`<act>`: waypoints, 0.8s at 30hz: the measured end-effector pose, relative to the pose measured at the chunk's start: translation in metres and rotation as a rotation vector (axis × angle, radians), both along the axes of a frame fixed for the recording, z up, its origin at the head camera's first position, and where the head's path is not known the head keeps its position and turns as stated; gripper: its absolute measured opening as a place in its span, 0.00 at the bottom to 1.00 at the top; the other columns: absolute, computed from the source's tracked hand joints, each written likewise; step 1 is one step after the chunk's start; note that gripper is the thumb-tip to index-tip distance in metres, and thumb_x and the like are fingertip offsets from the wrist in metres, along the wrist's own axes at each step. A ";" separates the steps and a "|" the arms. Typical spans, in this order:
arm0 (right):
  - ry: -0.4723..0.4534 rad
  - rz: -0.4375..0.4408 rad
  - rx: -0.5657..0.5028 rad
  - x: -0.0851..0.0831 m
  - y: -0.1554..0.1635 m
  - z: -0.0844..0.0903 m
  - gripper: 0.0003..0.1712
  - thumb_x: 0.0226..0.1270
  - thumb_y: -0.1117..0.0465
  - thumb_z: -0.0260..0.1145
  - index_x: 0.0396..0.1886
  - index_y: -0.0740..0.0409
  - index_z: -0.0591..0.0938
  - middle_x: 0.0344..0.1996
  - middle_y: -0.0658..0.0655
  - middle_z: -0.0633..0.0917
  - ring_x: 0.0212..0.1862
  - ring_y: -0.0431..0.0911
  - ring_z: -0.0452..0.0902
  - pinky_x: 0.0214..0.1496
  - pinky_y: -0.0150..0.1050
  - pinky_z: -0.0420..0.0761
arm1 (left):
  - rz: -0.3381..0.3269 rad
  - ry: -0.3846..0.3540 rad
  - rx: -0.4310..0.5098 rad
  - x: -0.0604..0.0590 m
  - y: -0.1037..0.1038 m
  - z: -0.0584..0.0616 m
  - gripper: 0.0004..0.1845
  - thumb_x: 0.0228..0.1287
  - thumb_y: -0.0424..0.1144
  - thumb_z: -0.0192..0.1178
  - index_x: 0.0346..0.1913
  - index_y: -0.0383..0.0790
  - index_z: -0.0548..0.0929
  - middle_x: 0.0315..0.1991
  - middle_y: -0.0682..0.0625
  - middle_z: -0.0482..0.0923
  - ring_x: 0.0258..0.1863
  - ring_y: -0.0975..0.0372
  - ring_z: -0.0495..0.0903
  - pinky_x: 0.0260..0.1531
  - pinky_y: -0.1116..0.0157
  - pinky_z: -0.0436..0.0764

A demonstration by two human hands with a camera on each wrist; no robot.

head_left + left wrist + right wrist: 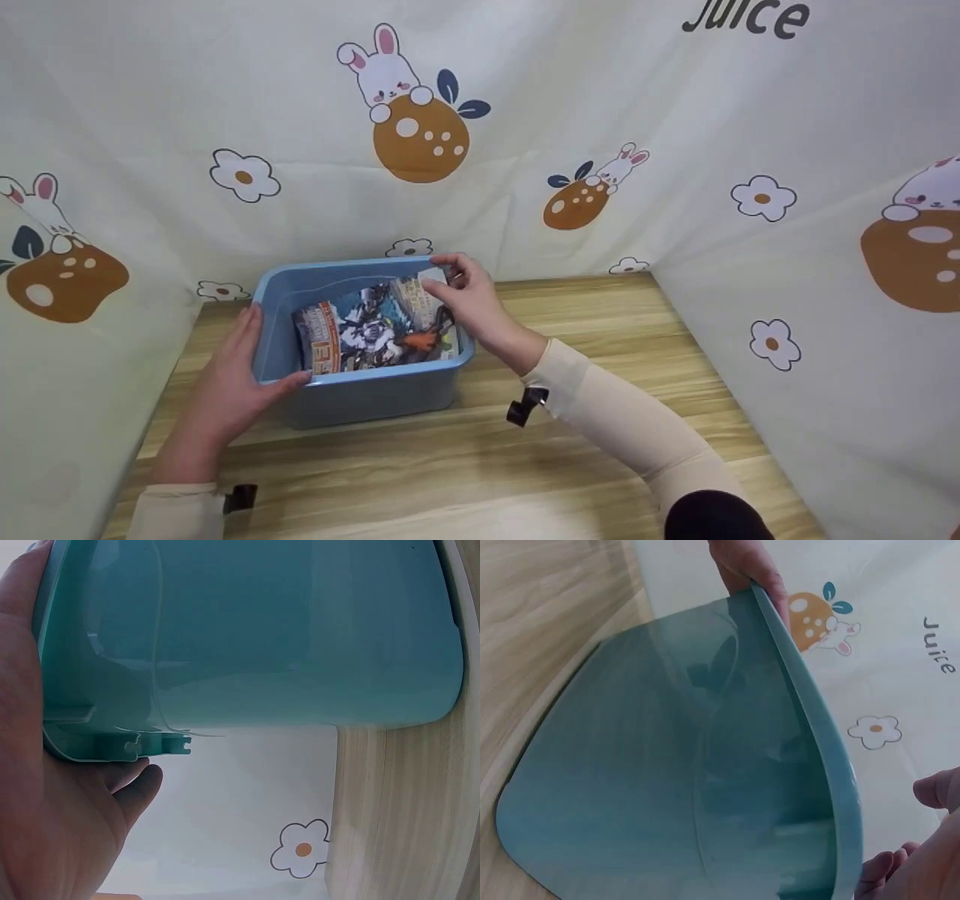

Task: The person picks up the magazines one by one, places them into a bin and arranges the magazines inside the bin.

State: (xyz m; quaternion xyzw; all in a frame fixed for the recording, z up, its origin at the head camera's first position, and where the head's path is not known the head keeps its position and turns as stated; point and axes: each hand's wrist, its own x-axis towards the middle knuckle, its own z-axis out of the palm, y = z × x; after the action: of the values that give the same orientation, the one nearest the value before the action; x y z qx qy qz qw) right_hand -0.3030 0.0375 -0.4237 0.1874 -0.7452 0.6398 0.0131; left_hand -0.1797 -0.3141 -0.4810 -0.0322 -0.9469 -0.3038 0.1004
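A blue plastic storage bin (375, 397) stands on the wooden surface near the back left. Inside lies a glossy printed packet (375, 330) with robot-like artwork, its right end close to the bin's right wall. My left hand (232, 382) grips the bin's front left corner, the thumb over the front rim and the fingers along the left side. At the back right corner is my right hand (476, 300), its fingertips at the rim and its thumb apart from them, over the packet's pale corner. Both wrist views show the bin's outer walls; the packet is hidden there.
Behind the bin hangs a pale curtain (315, 217) printed with rabbits, oranges and flowers, and it also runs along both sides. Wood-grain tabletop (600, 330) extends to the right and in front. A small black clip (525, 405) sits at the right sleeve.
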 end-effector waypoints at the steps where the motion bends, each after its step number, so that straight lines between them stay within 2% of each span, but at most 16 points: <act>1: 0.003 -0.004 0.000 -0.001 0.002 0.000 0.23 0.74 0.63 0.76 0.64 0.66 0.84 0.42 0.54 0.79 0.40 0.42 0.73 0.43 0.34 0.76 | 0.001 0.001 0.000 0.000 0.000 0.000 0.71 0.64 0.69 0.75 0.91 0.39 0.40 0.90 0.33 0.37 0.85 0.27 0.46 0.71 0.18 0.56; 6: 0.033 -0.007 0.019 -0.008 0.016 -0.001 0.16 0.75 0.64 0.75 0.57 0.67 0.85 0.42 0.52 0.82 0.39 0.42 0.75 0.42 0.33 0.76 | 0.007 -0.010 0.006 -0.002 0.002 0.001 0.72 0.64 0.70 0.74 0.91 0.38 0.39 0.90 0.32 0.37 0.86 0.28 0.46 0.72 0.19 0.57; 11: 0.092 -0.011 0.100 -0.018 0.045 -0.011 0.12 0.76 0.65 0.73 0.53 0.68 0.86 0.43 0.55 0.82 0.41 0.43 0.76 0.44 0.34 0.78 | -0.020 -0.025 0.009 -0.002 0.001 0.003 0.69 0.68 0.69 0.71 0.91 0.36 0.40 0.90 0.32 0.36 0.86 0.28 0.44 0.72 0.18 0.56; 17: 0.217 0.023 0.334 -0.030 0.104 -0.019 0.12 0.79 0.62 0.74 0.54 0.63 0.86 0.48 0.57 0.83 0.45 0.47 0.78 0.48 0.37 0.80 | -0.045 -0.072 -0.025 0.000 -0.004 0.019 0.62 0.76 0.69 0.63 0.91 0.34 0.41 0.90 0.31 0.36 0.87 0.29 0.42 0.73 0.18 0.54; 20: 0.273 0.024 0.450 -0.037 0.137 -0.018 0.13 0.80 0.60 0.73 0.56 0.61 0.85 0.52 0.58 0.81 0.48 0.52 0.78 0.49 0.41 0.80 | -0.044 -0.063 -0.067 -0.001 -0.005 0.027 0.61 0.77 0.69 0.62 0.90 0.32 0.45 0.89 0.29 0.40 0.87 0.30 0.43 0.73 0.19 0.54; 24: 0.364 -0.007 0.607 -0.048 0.175 -0.015 0.20 0.79 0.59 0.74 0.64 0.62 0.82 0.57 0.60 0.82 0.54 0.56 0.80 0.54 0.49 0.83 | -0.042 -0.044 -0.145 -0.006 0.000 0.038 0.59 0.76 0.71 0.60 0.89 0.30 0.51 0.88 0.28 0.44 0.87 0.30 0.44 0.73 0.19 0.54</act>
State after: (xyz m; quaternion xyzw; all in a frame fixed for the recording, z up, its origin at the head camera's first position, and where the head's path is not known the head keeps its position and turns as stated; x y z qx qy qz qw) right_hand -0.3506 0.2123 -0.4390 0.2911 -0.8874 0.3454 0.0918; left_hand -0.1860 -0.3146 -0.4432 -0.0528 -0.9674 -0.2372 0.0707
